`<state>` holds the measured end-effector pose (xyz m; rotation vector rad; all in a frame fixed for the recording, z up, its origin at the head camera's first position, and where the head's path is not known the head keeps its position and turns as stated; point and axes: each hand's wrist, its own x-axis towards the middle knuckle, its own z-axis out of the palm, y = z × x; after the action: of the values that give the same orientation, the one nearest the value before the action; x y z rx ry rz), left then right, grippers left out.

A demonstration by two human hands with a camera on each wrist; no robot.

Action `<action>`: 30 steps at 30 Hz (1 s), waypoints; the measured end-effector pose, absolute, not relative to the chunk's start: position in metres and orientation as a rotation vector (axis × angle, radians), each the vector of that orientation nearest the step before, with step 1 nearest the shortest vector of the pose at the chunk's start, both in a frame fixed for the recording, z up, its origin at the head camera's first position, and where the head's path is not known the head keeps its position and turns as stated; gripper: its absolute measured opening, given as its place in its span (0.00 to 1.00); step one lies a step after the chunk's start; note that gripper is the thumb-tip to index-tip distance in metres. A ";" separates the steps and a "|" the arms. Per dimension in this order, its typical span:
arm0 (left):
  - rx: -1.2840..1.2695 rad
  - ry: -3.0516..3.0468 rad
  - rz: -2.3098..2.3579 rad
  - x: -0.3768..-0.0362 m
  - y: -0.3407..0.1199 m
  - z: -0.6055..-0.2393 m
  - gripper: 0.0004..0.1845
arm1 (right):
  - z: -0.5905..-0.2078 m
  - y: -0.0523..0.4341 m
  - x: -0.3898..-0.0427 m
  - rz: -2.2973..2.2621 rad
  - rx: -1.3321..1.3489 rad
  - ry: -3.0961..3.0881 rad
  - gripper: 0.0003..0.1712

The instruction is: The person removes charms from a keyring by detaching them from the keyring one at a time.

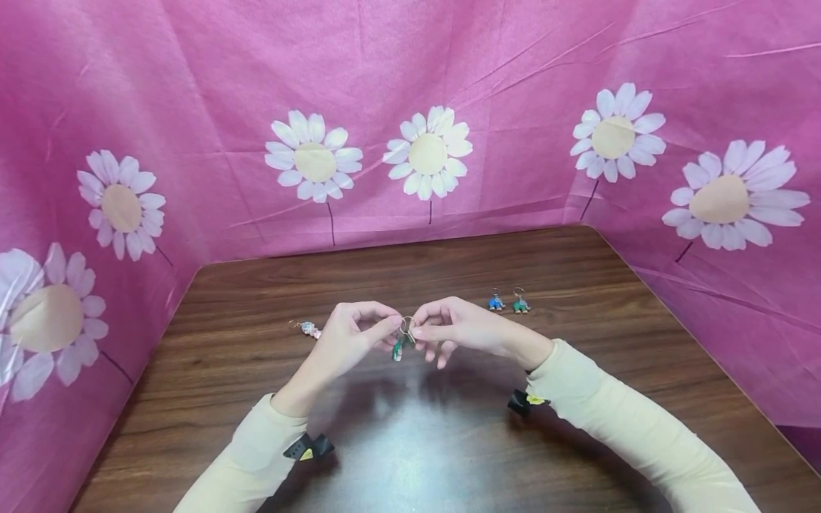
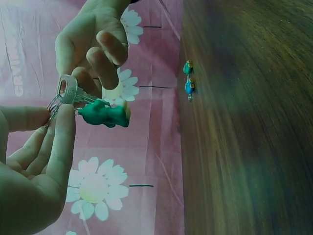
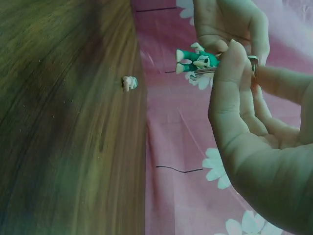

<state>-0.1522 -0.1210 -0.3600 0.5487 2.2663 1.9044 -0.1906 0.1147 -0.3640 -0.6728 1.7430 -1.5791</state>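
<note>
Both hands meet above the middle of the wooden table, around a keychain with a split ring. The left hand (image 1: 349, 342) pinches the metal ring (image 2: 53, 106) between thumb and fingers. A green elephant-like charm (image 2: 103, 113) hangs from it, also visible as a small green figure with pale feet in the right wrist view. From the other side the right hand (image 1: 465, 331) pinches at the ring, where a silver key (image 2: 71, 90) sits. The right fingertips partly hide the key and ring in the right wrist view.
At the back right of the table (image 1: 256, 285) lie a blue elephant keychain (image 1: 496, 302) and a green elephant keychain (image 1: 520, 303). Left of the left hand lies a pale pink-and-grey keychain (image 1: 311, 329). A pink cloth (image 1: 385, 64) with daisies surrounds the table's back and sides.
</note>
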 end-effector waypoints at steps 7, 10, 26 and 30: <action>0.550 2.176 1.787 -0.154 -0.123 -0.358 0.12 | -0.357 0.119 -0.194 -1.479 -0.700 1.901 0.15; 0.528 2.117 1.736 -0.157 -0.124 -0.355 0.12 | -0.357 0.119 -0.197 -1.453 -0.698 1.918 0.15; 0.462 1.970 1.841 -0.164 -0.125 -0.358 0.12 | -0.365 0.122 -0.201 -1.503 -0.683 1.931 0.11; 0.458 2.002 1.828 -0.162 -0.124 -0.357 0.12 | -0.368 0.124 -0.200 -1.433 -0.760 1.913 0.14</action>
<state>-0.1618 -0.1244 -0.3567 0.4577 2.0018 1.8275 -0.2004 0.1241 -0.3678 -0.7603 1.9133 -1.4333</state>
